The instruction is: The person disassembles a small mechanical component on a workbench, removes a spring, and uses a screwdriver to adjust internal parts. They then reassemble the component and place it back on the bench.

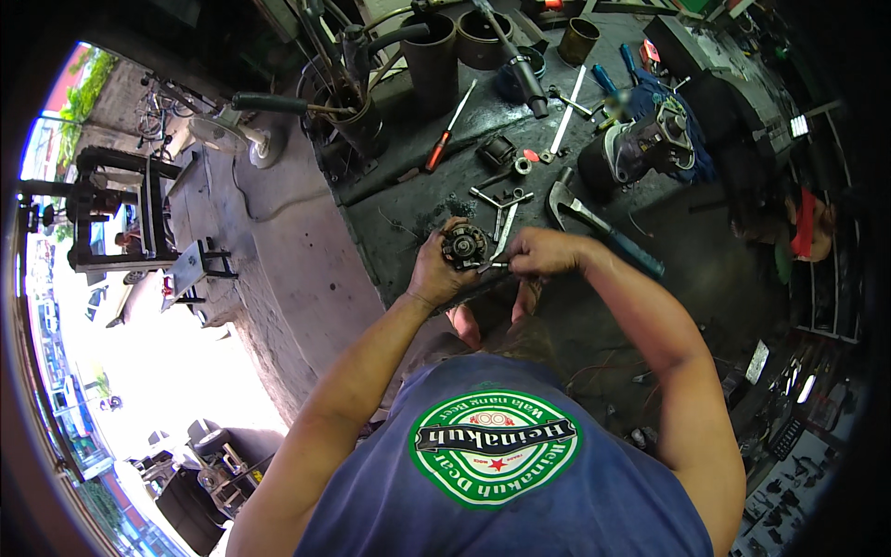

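Observation:
My left hand [433,269] grips a round dark metal motor part [464,243] with copper-coloured pieces inside, near the bench's front edge. My right hand [540,251] is closed on a small silver tool [494,265] touching the part's lower right. Just behind my hands lie a three-armed socket wrench [501,201] and wrenches. A hammer [561,200] with a blue handle lies right of them. Farther back are a dark cylindrical part [497,150], a red-handled screwdriver [441,147] and a larger motor housing [640,148].
The dark metal bench [380,232] holds metal cans of tools [429,70], a long spanner [566,111] and blue cloth [677,111]. At the left are a concrete floor [278,251], a low stand [200,260] and a bright doorway. Shelving with tools lines the right.

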`<state>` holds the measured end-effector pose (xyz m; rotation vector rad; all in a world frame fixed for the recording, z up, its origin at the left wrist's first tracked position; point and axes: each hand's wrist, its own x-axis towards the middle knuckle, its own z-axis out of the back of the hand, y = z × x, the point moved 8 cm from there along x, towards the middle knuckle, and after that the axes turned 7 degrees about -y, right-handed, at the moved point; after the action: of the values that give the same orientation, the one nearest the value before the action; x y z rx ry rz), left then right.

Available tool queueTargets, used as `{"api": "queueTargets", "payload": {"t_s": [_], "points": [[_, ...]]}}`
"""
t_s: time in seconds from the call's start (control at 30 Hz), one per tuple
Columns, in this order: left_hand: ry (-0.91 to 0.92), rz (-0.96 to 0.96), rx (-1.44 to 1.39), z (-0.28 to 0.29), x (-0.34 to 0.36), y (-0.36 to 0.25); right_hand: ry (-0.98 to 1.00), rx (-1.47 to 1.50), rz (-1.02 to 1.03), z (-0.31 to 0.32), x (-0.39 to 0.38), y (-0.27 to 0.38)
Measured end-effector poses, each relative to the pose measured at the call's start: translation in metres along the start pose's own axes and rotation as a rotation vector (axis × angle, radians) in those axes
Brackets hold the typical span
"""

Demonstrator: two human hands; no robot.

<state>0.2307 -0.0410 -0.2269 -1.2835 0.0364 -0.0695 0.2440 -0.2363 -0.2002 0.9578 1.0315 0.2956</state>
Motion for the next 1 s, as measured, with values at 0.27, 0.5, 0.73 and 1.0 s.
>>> {"api": "queueTargets", "payload": {"t_s": [0.27,0.5,0.73,1.0], "points": [[0.000,0.076,0.017,0.000,-0.002,-0.006,-0.384,0.427,-0.081,-0.079,-0.024,-0.030],[0.030,0.172,0.028,-0.006,-0.007,0.019,-0.634,0.732,0.066,-0.139,-0.007,-0.027],[-0.045,-0.086,-0.034,-0.005,0.001,0.009,-0.673,0.795,0.113,-0.154,0.008,-0.021],[-0.036,-0.051,-0.056,-0.008,0.004,0.023,-0.896,-0.062,0.185,-0.075,-0.027,-0.013]]}}
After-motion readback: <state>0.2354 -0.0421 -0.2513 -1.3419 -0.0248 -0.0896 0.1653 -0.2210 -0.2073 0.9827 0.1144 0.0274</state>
